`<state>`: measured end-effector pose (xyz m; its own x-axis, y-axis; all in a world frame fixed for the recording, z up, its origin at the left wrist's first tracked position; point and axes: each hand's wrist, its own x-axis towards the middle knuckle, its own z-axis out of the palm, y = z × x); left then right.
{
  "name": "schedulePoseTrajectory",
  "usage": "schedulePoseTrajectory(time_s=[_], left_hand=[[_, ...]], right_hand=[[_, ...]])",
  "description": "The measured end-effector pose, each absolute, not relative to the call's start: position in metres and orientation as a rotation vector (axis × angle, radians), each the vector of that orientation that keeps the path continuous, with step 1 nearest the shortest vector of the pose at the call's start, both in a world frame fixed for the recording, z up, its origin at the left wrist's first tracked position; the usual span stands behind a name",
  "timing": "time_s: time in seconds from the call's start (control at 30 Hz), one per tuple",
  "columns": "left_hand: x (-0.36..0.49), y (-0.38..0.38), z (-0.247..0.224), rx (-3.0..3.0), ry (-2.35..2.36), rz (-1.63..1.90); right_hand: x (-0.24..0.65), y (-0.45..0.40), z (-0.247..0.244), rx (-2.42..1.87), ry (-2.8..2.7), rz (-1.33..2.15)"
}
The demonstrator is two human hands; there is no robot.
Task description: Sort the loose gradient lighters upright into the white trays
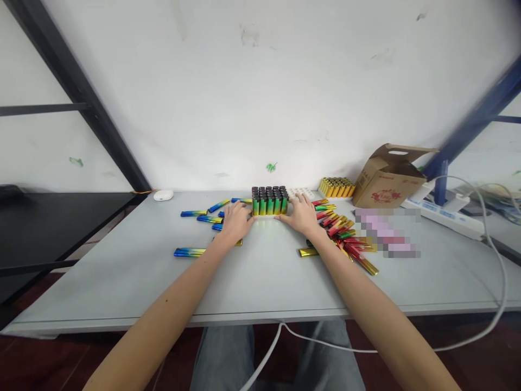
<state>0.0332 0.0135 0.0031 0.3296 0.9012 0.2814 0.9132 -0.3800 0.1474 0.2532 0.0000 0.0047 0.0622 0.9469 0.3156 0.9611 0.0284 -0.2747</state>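
A block of upright lighters (270,202) with green-yellow bodies and black tops stands in rows on a low white tray (264,216). My left hand (236,220) is at the tray's left side, thumb at its front corner and fingers along the edge. On the opposite side, my right hand (300,214) has its thumb at the front right corner and its fingers bent over the side. Both hands appear to grip the tray between them. Behind the right fingers, a white holder with round holes (300,193) is partly hidden.
Shiny blue-yellow lighter-shaped pieces (194,213) lie scattered at left; a red, green and gold pile (345,233) lies at right. Behind are a tray of yellow lighters (337,187), an open cardboard box (386,179), a power strip (443,217) with cable, and a white case (163,195).
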Motion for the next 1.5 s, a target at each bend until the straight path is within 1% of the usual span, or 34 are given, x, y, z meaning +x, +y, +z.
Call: schedulePoseTrajectory(time_s=[0.27,0.4,0.7,0.9,1.1,1.3,1.5], left_hand=[[0.047,0.028,0.011,-2.436,-1.853,-0.363],[0.049,0.044,0.010,-2.414,-1.939,-0.367],[0.055,0.071,0.019,-2.443,-2.039,-0.348],[0.059,0.074,0.014,-2.393,-2.083,-0.385],[0.046,0.063,0.017,-2.419,-2.010,-0.403],[0.027,0.030,0.016,-2.453,-1.900,-0.398],[0.018,0.010,0.008,-2.490,-1.833,-0.557]], right_hand=[[0.246,0.014,0.006,-2.040,-1.818,-0.109],[0.244,0.027,0.004,-2.073,-1.777,-0.120],[0.243,0.047,0.006,-2.146,-1.711,-0.020],[0.243,0.055,0.003,-2.152,-1.690,0.030],[0.243,0.047,0.006,-2.180,-1.763,0.001],[0.253,0.015,0.012,-2.184,-1.954,-0.116],[0.262,-0.010,0.007,-2.106,-1.961,-0.200]])
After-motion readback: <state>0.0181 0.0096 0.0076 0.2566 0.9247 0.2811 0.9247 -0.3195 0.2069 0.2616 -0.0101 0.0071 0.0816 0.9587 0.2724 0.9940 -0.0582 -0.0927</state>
